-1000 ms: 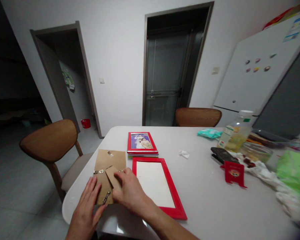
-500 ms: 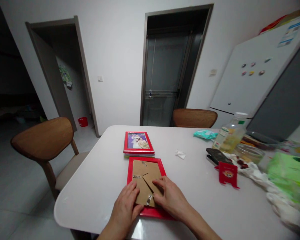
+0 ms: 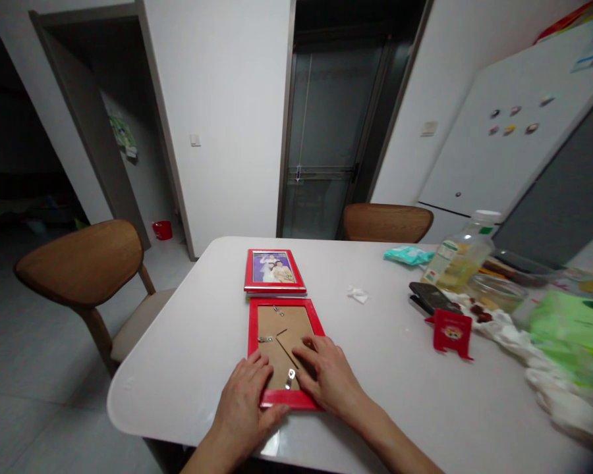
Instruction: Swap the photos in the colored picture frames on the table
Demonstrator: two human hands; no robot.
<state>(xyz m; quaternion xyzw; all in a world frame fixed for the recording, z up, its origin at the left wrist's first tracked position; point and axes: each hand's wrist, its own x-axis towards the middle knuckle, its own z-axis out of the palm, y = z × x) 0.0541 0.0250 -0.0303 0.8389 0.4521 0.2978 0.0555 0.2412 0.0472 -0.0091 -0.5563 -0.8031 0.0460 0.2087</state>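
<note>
A red picture frame (image 3: 317, 320) lies face down on the table with its brown backing board (image 3: 287, 322) showing. The board sits within the red border and carries small metal clips and a slit for a stand. My left hand (image 3: 244, 398) grips the frame's lower left corner, fingers on the left side and thumb along the bottom edge. Bent over the board's right part, my right hand (image 3: 329, 378) presses its fingertips and thumb down and grips at that side. The clip on the right is partly covered by these fingers. Beyond stands a short stack topped by a red framed photo (image 3: 275, 268).
On the white table (image 3: 192, 355) lie a crumpled tissue (image 3: 358, 294), a teal packet (image 3: 408, 255), a black phone (image 3: 432, 298) and a red stand (image 3: 452, 334). A bottle (image 3: 459, 253) and a green pack (image 3: 573, 336) crowd the right side. Wooden chairs (image 3: 82, 260) flank the table.
The backing board sat tilted and overlapped the lower border; now it lies flat inside the frame. Both hands stay on the frame, and my view has tipped slightly downward.
</note>
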